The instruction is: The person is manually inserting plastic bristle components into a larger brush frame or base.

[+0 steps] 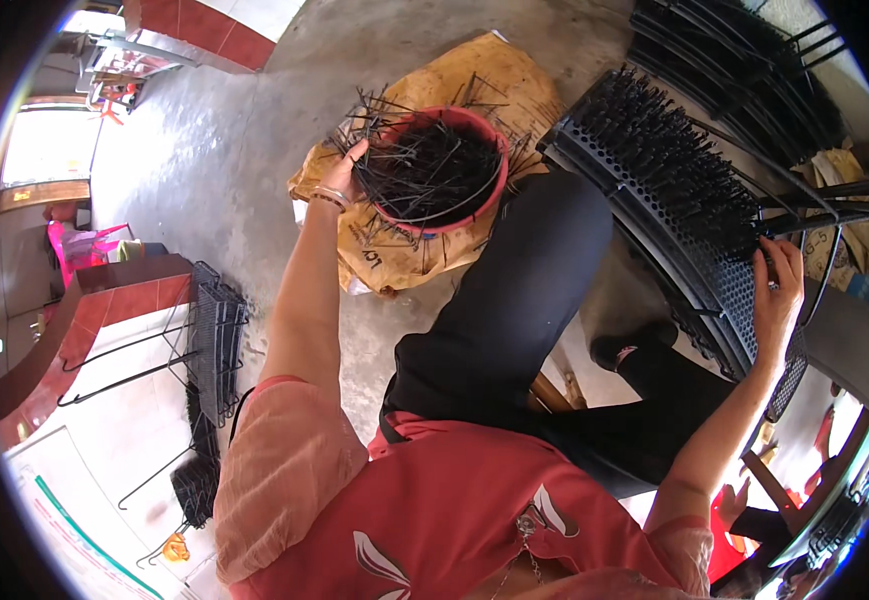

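A red bucket (502, 175) is heaped with thin black sticks (434, 165), several of them poking out over its rim. At its left side my left hand (342, 176) is closed around some of these sticks, its fingers partly hidden among them. On my right a black perforated board (736, 285) slants past my knee. Dense rows of black pieces (659, 140) stand upright in its holes. My right hand (779, 285) is at the near end of these rows, fingertips pinched close to the board. Whatever is between them is too small to make out.
Under the bucket lies a stained yellow-brown sack (384, 265) with loose sticks on it. More black racks (744, 80) stand at the far right. Black wire racks (216, 340) lean by a tiled ledge (144, 290) on the left. Another person's hand (732, 500) shows at lower right.
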### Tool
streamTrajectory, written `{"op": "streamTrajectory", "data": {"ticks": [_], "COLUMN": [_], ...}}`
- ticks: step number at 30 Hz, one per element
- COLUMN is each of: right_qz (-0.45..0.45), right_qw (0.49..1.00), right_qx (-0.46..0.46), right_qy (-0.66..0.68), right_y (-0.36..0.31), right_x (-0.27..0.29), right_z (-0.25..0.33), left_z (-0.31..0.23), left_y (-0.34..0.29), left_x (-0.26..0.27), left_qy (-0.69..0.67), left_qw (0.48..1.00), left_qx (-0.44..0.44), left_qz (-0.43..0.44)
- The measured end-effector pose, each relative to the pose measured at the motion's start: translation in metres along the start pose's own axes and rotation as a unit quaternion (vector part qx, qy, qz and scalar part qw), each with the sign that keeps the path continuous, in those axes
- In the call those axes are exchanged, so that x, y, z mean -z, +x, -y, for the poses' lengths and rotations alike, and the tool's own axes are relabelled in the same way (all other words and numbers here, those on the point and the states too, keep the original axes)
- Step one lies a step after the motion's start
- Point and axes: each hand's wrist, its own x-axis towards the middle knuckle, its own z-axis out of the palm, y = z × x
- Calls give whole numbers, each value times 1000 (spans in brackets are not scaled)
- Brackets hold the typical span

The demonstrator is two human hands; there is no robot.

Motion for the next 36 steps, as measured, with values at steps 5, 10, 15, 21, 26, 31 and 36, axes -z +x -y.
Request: {"op": "streamTrajectory", "data": {"ticks": [5, 10, 15, 21, 26, 31, 36], "right_qz": [-1, 6, -18, -20, -8, -4, 7], "right_qw": [1000, 1000, 997, 997, 999, 1000, 1000], "right_qx": [2, -18, 60, 69, 31, 24, 24], "right_qy": [-2, 12, -33, -29, -3, 12, -6], "right_y": [0, 1, 1, 0, 0, 2, -1], "right_x": [-2, 0, 0, -2, 0, -1, -1], "right_z": [0, -1, -7, -11, -5, -2, -8], "left_z": [17, 16, -10, -21, 22, 32, 23], "left_y": [7, 16, 11, 20, 42, 55, 45], "left_x": [-8, -16, -46, -76, -92, -71, -122], "left_qy": [-167, -98, 88, 621, 743, 737, 718], "left_qw": [985, 993, 995, 779, 657, 670, 687], "left_qx": [18, 48, 6, -45, -93, -53, 89], "left_qz": [39, 46, 35, 68, 87, 73, 69]}}
